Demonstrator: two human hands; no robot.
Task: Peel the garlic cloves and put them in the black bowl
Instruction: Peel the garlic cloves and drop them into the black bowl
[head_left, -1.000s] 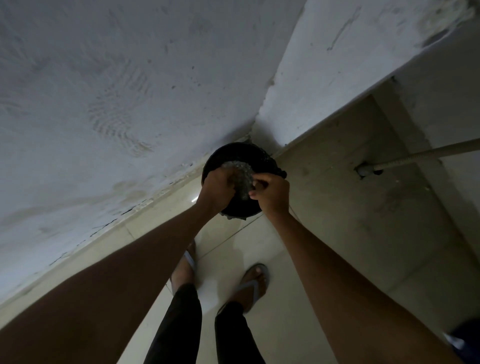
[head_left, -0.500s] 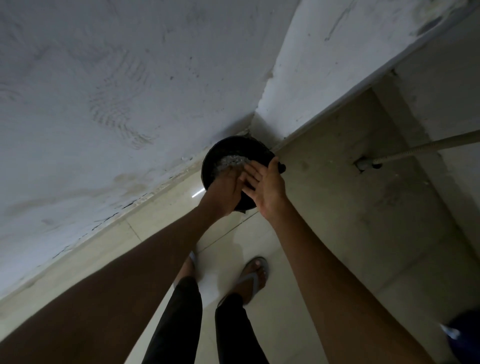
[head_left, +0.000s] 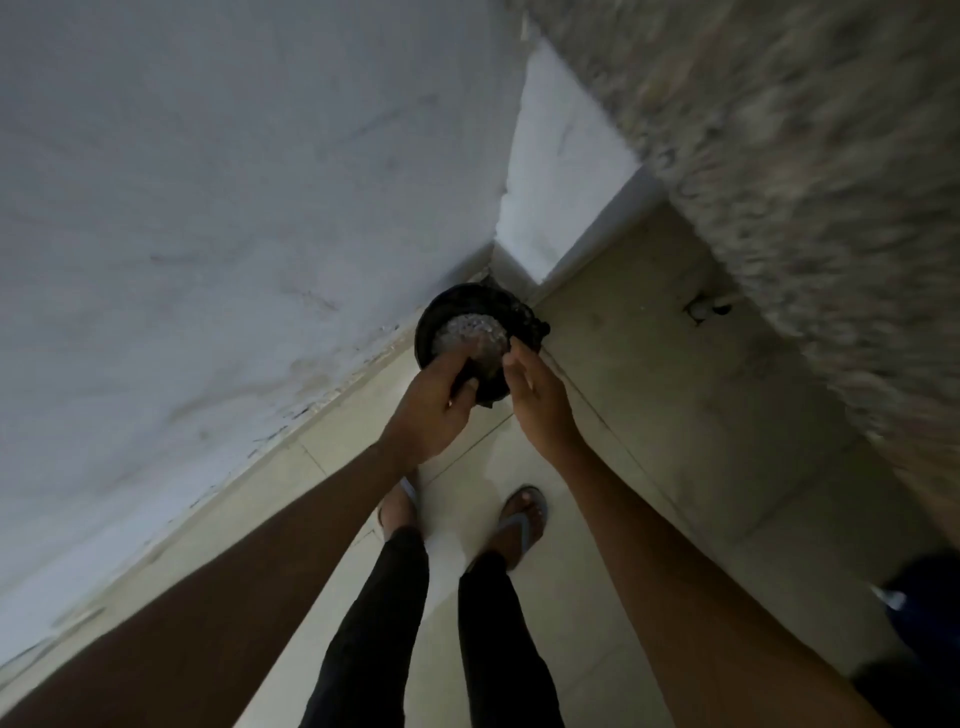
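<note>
Since half a second earlier, my right hand (head_left: 535, 400) had come off the black bowl (head_left: 470, 314) and hung just beside its right rim with fingers straight and nothing in them. Nearest me, my feet in sandals (head_left: 522, 525) stood on the pale tiled floor (head_left: 649, 467), with bare floor open to the right. Farther out, my left hand (head_left: 434, 410) gripped the bowl's near edge, glittery contents (head_left: 470, 335) inside, close above the wall's (head_left: 208, 208) foot.
</note>
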